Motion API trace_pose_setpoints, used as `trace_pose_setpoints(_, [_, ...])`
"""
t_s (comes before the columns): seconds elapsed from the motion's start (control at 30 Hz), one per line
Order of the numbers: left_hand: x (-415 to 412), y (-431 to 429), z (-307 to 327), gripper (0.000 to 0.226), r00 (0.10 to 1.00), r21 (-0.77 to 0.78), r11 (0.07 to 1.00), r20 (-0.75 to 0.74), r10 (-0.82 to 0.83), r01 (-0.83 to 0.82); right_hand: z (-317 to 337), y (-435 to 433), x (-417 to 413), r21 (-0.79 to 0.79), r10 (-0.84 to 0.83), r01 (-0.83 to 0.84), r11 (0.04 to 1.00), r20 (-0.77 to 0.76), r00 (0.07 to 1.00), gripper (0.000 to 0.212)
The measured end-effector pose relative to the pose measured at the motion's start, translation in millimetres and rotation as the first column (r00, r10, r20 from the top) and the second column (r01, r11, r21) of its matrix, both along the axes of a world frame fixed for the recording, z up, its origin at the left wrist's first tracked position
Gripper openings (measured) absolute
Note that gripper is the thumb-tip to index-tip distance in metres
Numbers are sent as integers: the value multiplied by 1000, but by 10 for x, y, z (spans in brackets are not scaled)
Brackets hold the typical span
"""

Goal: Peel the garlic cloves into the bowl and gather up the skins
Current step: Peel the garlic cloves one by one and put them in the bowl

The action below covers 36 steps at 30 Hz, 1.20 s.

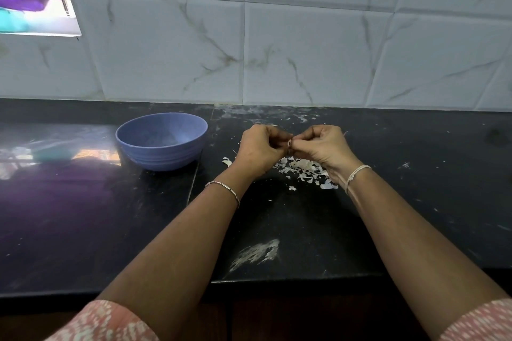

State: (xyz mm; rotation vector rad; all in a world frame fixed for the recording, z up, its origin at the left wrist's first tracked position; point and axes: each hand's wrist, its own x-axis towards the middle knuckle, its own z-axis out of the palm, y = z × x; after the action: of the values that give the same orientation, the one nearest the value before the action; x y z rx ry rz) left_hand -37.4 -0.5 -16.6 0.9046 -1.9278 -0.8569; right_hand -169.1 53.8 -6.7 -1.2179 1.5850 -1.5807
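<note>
Fingers of the left hand [259, 147] and right hand [318, 145] pinch one garlic clove [289, 143]. Best to pull skin off gently over the skins [303, 171], then drop it in the bowl [161, 141].

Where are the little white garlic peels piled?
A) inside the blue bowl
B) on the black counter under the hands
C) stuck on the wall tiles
B: the white peels lie heaped on the black counter, right of the blue bowl, beneath the left hand and right hand that pinch a garlic clove.
</note>
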Motion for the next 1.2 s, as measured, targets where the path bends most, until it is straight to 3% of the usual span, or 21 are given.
trace_pose_setpoints(0.37, [1,-26,-18,24,1000,-20,1000,-10,1,-1,24,29,16,-25,61,-60,998,68,996,13])
trace_pose_setpoints(0.93, [54,-30,3,32,973,173,963,-147,-180,205,45,53,-23,6,82,-84,996,147,986,20])
trace_pose_setpoints(1.2, [54,-52,-14,29,966,168,963,-184,-180,212,18,32,-35,-24,92,-89,996,167,982,14])
